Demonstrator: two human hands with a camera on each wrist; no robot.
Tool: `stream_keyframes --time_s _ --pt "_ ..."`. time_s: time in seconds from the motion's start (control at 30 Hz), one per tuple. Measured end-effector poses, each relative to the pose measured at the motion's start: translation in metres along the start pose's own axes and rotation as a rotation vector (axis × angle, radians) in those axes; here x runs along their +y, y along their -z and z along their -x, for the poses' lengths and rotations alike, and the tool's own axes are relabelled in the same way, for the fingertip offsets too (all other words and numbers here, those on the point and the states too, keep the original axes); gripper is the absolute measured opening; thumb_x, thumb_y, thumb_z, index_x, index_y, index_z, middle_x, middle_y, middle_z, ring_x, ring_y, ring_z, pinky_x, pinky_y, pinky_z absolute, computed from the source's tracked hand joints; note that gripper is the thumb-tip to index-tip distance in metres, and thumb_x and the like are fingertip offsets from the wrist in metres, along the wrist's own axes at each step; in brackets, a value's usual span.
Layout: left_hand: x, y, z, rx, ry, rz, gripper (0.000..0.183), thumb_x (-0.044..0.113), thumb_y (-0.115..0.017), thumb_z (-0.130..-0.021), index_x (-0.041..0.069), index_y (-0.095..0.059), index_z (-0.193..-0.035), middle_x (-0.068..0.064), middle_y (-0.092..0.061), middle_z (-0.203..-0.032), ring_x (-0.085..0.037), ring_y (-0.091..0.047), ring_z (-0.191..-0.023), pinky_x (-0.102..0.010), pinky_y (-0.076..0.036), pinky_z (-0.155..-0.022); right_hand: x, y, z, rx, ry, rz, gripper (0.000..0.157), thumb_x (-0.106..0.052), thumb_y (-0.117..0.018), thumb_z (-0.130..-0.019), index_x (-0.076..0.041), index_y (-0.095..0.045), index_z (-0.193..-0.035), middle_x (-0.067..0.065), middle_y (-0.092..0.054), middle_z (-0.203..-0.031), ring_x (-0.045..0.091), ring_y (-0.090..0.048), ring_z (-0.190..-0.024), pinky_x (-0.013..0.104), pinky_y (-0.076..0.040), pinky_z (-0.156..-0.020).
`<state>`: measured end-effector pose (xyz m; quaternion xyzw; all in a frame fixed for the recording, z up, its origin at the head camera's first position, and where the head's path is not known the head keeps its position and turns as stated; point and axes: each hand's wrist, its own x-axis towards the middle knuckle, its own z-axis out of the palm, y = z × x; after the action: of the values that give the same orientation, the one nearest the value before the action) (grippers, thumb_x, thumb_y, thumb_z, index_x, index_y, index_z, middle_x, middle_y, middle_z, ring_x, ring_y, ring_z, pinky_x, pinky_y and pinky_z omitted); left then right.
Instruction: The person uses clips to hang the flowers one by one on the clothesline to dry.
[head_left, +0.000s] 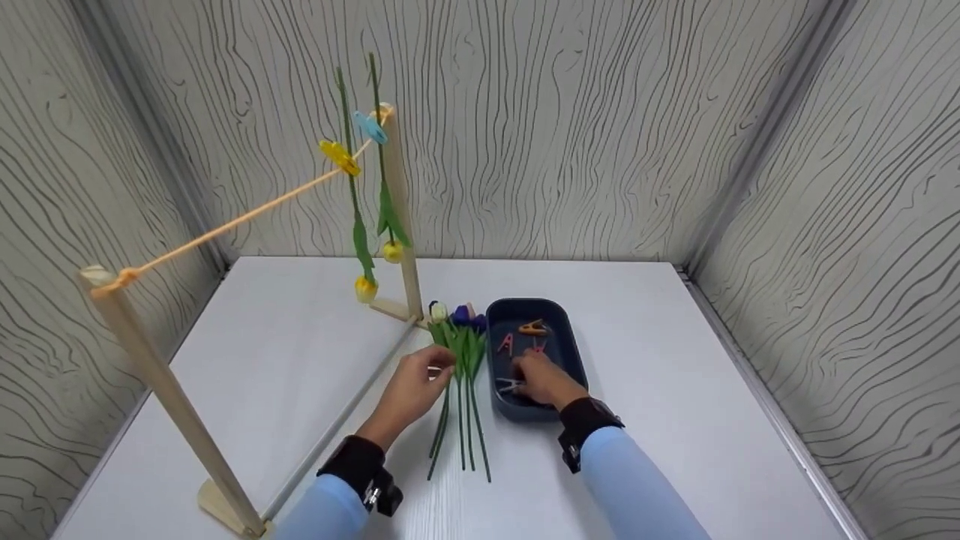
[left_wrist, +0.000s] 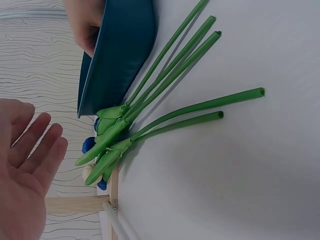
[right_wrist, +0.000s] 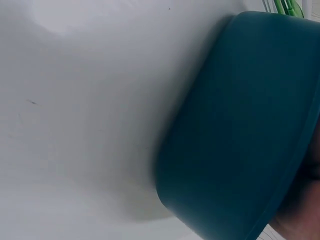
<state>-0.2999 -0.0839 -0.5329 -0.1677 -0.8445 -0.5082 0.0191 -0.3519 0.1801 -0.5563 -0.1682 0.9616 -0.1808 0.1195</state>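
Note:
My left hand [head_left: 418, 381] hovers over the stems of several artificial tulips [head_left: 466, 346] on the table. Its fingers are loosely bent and hold nothing, as the left wrist view shows beside the green leaves [left_wrist: 107, 145]. My right hand [head_left: 546, 377] reaches down into a dark blue bin [head_left: 574, 352]. Its fingertips are among small clothespins, right by a grey clothespin [head_left: 508, 385] and a red clothespin [head_left: 539, 346]. I cannot tell whether they pinch one. Farther up in the bin lie an orange clothespin [head_left: 533, 328] and another red clothespin [head_left: 505, 344].
Left of the tulips stands a wooden frame with a near post [head_left: 169, 397], a far post [head_left: 397, 187] and an orange cord [head_left: 247, 216] between them. Two yellow tulips hang upside down from it, under a yellow clothespin [head_left: 341, 157] and a blue clothespin [head_left: 370, 127]. Patterned walls enclose the table.

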Motion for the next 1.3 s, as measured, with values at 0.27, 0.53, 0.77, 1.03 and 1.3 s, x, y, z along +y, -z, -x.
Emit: stream_keyframes --time_s 0.27,0.53,0.77,1.03,1.3 --pt "0.001 -0.006 0.0 -0.005 0.004 -0.001 0.017 0.005 -0.066 -0.105 0.001 -0.074 -0.12 -0.014 -0.078 -0.117 -0.031 -0.075 -0.115 -0.048 -0.064 -0.102 0.002 0.007 0.002 0.01 -0.071 -0.068 0.004 -0.006 -0.071 -0.104 -0.005 -0.073 -0.107 0.012 -0.073 -0.103 0.022 -0.067 -0.091 0.048 -0.06 -0.091" --pt "0.013 -0.008 -0.004 0.005 -0.003 0.029 0.018 0.006 -0.066 -0.106 0.003 -0.074 -0.122 -0.016 -0.078 -0.12 -0.031 -0.074 -0.117 -0.047 -0.063 -0.103 0.007 0.021 0.004 0.238 -0.137 -0.207 0.014 -0.01 -0.071 -0.105 -0.003 -0.074 -0.117 0.015 -0.078 -0.111 0.023 -0.071 -0.095 0.046 -0.061 -0.091" --pt "0.023 -0.009 -0.006 0.026 0.007 0.063 0.022 0.008 -0.064 -0.107 0.001 -0.073 -0.125 -0.018 -0.077 -0.123 -0.033 -0.074 -0.12 -0.047 -0.063 -0.104 0.007 0.03 0.01 0.473 -0.148 -0.475 0.017 -0.011 -0.07 -0.106 -0.002 -0.072 -0.121 0.016 -0.079 -0.113 0.024 -0.076 -0.097 0.033 -0.062 -0.082" --pt "0.044 -0.015 -0.011 0.118 0.031 0.164 0.023 0.014 -0.069 -0.107 0.002 -0.074 -0.126 -0.017 -0.078 -0.125 -0.031 -0.074 -0.119 -0.044 -0.064 -0.103 -0.016 0.035 0.019 0.556 -0.07 -0.823 0.02 -0.011 -0.068 -0.108 -0.003 -0.07 -0.126 0.021 -0.079 -0.117 0.012 -0.069 -0.084 0.021 -0.057 -0.07" --pt "0.07 -0.017 -0.02 0.206 0.002 0.247 0.033 0.015 -0.071 -0.106 0.0 -0.072 -0.135 -0.02 -0.077 -0.131 -0.035 -0.075 -0.122 -0.044 -0.063 -0.106 -0.031 0.044 0.023 0.603 -0.014 -0.939 0.022 -0.011 -0.07 -0.107 -0.005 -0.073 -0.127 0.017 -0.076 -0.121 0.025 -0.076 -0.104 0.027 -0.064 -0.083"
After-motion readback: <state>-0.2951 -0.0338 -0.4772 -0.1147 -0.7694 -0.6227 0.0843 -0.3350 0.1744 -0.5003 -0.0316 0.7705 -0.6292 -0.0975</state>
